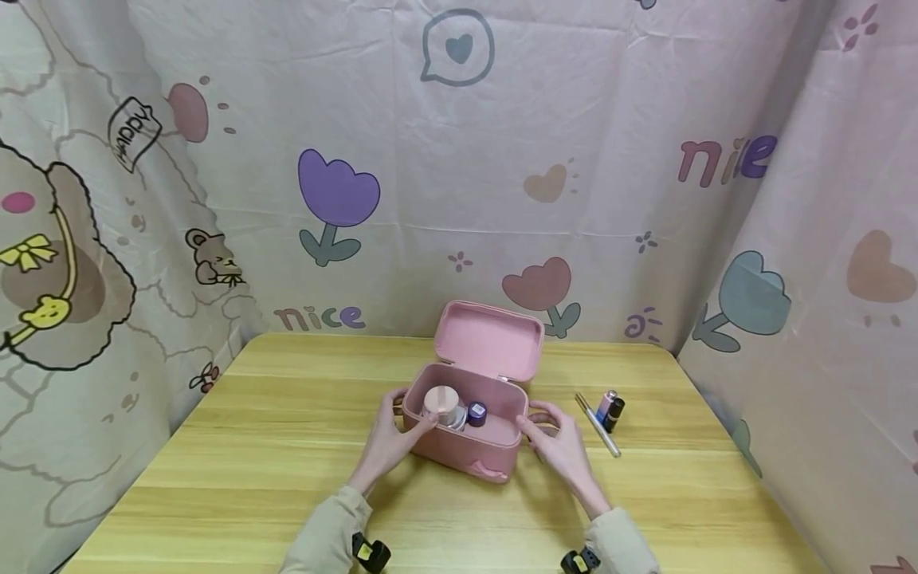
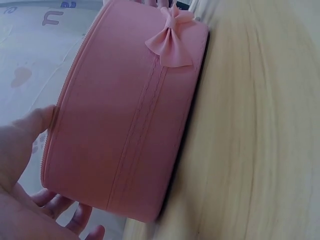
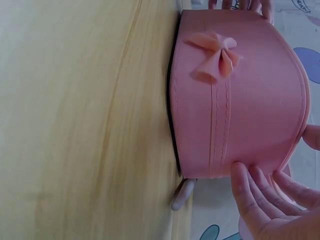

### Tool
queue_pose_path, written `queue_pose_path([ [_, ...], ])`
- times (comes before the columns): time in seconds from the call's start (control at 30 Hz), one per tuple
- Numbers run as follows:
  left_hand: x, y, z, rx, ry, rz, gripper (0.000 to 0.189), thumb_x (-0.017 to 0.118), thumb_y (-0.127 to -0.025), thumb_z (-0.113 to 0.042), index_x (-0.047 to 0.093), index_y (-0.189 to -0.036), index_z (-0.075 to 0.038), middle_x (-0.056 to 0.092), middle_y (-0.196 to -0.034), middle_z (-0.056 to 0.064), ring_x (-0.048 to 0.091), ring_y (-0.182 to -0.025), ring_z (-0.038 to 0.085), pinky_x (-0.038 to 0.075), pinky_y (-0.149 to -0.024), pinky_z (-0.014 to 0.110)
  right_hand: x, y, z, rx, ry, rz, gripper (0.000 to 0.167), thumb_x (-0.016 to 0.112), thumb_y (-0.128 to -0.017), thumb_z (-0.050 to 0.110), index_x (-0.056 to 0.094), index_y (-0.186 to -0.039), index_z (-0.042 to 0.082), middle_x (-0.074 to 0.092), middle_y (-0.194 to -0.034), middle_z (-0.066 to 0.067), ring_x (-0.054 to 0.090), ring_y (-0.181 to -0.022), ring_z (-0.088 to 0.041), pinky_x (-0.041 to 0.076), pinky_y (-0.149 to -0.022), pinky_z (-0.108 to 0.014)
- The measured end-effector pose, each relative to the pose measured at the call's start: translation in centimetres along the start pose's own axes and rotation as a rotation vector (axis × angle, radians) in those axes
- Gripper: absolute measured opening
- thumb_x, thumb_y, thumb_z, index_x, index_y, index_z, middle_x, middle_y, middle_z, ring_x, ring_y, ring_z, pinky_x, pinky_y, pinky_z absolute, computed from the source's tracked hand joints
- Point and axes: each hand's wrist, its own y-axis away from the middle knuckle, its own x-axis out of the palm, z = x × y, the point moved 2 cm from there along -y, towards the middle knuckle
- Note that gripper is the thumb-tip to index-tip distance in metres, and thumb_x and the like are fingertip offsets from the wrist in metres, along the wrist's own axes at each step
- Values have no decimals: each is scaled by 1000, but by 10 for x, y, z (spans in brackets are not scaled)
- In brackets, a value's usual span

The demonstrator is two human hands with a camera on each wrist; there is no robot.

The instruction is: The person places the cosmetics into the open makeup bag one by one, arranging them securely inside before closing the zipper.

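Observation:
A pink cosmetic case (image 1: 459,456) stands on the table with its lid (image 1: 490,340) raised at the back. Inside, toward the left, sit a round container with a pale pink top (image 1: 441,401) and a small purple-capped jar (image 1: 476,413). My left hand (image 1: 390,441) grips the case's left end, thumb over the front rim and fingers around the side. At the opposite end my right hand (image 1: 562,444) holds it, thumb at the rim and fingers against the side. A pink bow (image 2: 171,42) decorates the front, seen in both wrist views.
Right of the case, a slim silver pen (image 1: 598,428) lies on the wooden table (image 1: 287,462). Beside it stand a pink-and-blue tube (image 1: 606,403) and a black tube (image 1: 614,415). A printed curtain (image 1: 430,199) hangs behind and along both sides.

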Motion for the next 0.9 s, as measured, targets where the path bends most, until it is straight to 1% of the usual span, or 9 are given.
queue_pose_path([
  [0.03, 0, 0, 0, 8, -2, -2, 74, 82, -91, -28, 45, -147, 4, 56, -138, 24, 53, -128, 37, 43, -111, 54, 0, 0, 0, -8, 8, 3, 49, 79, -93, 9, 62, -136, -8, 72, -112, -25, 75, -88, -28, 65, -69, -34],
  [0.13, 1, 2, -2, 15, 6, -8, 72, 80, -93, -28, 46, -147, 3, 57, -136, 24, 53, -127, 37, 43, -112, 57, 0, 0, 0, -47, 48, 14, 52, 78, -94, 10, 59, -138, -9, 70, -121, -29, 74, -102, -34, 65, -86, -39],
  [0.27, 3, 5, -2, 17, 27, -20, 64, 77, -96, -27, 47, -144, 3, 57, -136, 24, 54, -128, 38, 44, -109, 59, 0, 0, -1, -83, 87, 34, 54, 76, -95, 11, 57, -141, -9, 67, -130, -32, 70, -114, -41, 59, -102, -46],
  [0.43, 5, 8, -1, 16, 39, -35, 55, 73, -99, -25, 48, -140, 2, 56, -140, 25, 55, -130, 42, 48, -106, 54, 0, 0, -3, -94, 87, 54, 56, 74, -96, 13, 54, -144, -8, 64, -136, -33, 67, -120, -43, 56, -106, -54],
  [0.57, 7, 9, 0, 8, 60, -49, 48, 70, -102, -24, 48, -136, 3, 57, -141, 27, 58, -130, 44, 50, -108, 59, 0, -1, -5, -107, 88, 66, 56, 72, -98, 14, 51, -145, -9, 62, -138, -34, 64, -125, -46, 51, -110, -59],
  [0.63, 8, 10, 0, 1, 77, -55, 45, 68, -104, -23, 48, -135, 3, 57, -142, 28, 58, -130, 44, 48, -110, 62, -1, -2, -7, -95, 78, 68, 56, 71, -99, 15, 50, -144, -9, 62, -139, -34, 62, -127, -47, 49, -112, -61],
  [0.7, 9, 10, 0, 1, 88, -63, 42, 65, -105, -22, 48, -134, 4, 57, -145, 28, 59, -130, 44, 48, -110, 61, -1, -3, -8, -83, 72, 71, 56, 70, -100, 15, 49, -144, -10, 62, -140, -34, 61, -128, -48, 47, -113, -62],
  [0.77, 10, 11, 0, -1, 96, -72, 39, 63, -106, -21, 49, -133, 4, 56, -147, 27, 59, -129, 43, 50, -108, 56, -1, -5, -9, -62, 60, 75, 56, 69, -100, 16, 48, -146, -9, 61, -141, -33, 59, -131, -48, 45, -115, -62],
  [0.9, 10, 11, 0, -1, 105, -89, 33, 60, -108, -18, 51, -131, 4, 55, -153, 24, 61, -123, 37, 53, -98, 41, -1, -7, -12, -50, 33, 84, 53, 67, -102, 15, 49, -146, -8, 60, -143, -32, 57, -134, -47, 45, -116, -59],
])
